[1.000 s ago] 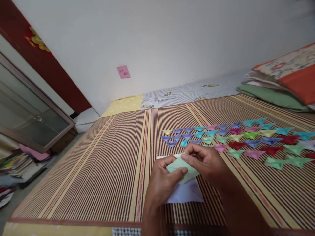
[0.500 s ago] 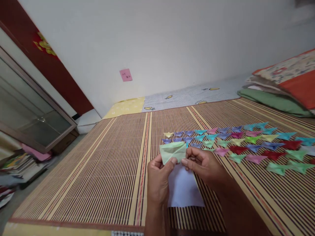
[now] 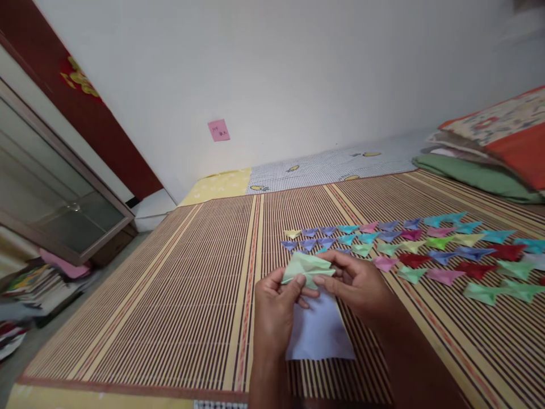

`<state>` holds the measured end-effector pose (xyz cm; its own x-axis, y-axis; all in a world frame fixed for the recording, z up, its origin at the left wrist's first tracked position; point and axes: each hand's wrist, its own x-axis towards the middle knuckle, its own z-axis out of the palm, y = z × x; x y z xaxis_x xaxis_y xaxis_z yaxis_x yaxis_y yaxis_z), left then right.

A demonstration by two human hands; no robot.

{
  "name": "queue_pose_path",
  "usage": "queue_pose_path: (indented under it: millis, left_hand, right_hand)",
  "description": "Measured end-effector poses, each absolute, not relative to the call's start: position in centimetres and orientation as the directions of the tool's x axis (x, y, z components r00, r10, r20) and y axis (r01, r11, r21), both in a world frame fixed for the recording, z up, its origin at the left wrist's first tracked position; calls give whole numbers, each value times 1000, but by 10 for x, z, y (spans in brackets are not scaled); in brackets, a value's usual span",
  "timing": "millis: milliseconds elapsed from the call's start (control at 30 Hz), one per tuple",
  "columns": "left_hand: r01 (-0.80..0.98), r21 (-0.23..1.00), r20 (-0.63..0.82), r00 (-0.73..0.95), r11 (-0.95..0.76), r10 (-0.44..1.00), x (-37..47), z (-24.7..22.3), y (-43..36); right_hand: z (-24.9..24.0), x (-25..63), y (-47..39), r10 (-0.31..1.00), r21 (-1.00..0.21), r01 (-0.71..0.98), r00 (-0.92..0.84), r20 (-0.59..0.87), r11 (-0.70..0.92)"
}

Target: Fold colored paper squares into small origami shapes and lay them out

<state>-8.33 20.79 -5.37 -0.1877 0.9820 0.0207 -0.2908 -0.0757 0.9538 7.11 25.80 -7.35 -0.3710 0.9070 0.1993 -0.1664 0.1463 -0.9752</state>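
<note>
Between my two hands is a partly folded piece of light green paper (image 3: 305, 266), held up off the mat. My left hand (image 3: 276, 301) pinches its left side, thumb on the near face. On its right side my right hand (image 3: 353, 284) grips with thumb and fingers. Flat on the mat below lies a sheet of pale lavender paper (image 3: 321, 335), its far end hidden behind my hands. Beyond and to the right stand rows of small folded paper shapes, such as a dark red one (image 3: 414, 260) and a pink one (image 3: 445, 276).
A striped bamboo mat (image 3: 170, 307) covers the bed. Folded bedding with a green cloth (image 3: 472, 179) is piled at the far right against the white wall (image 3: 298, 74). A pink note (image 3: 218, 130) sticks to the wall. A glass-doored cabinet (image 3: 55, 170) stands left.
The green paper has turned and tilted, and its outline is now more pointed on the right. My right fingers have shifted onto its upper right edge. The lavender sheet stays on the mat.
</note>
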Motion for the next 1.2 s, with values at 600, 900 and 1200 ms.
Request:
queue_pose_path:
  millis: [600, 900, 1200]
  left_hand:
    - [-208, 951, 167, -272, -228, 948, -86, -53, 204]
    - [-168, 940, 233, -318, -297, 919, -89, -52, 207]
    - [64, 941, 333, -361, -333, 871, -90, -50, 203]
  right_hand:
    - [-71, 65, 259, 861, -889, -199, -234, 451, 412]
    - [-67, 56, 248, 962, -950, -274, -185, 201, 146]
    - [-63, 53, 247, 967, -966, -213, -175, 187, 149]
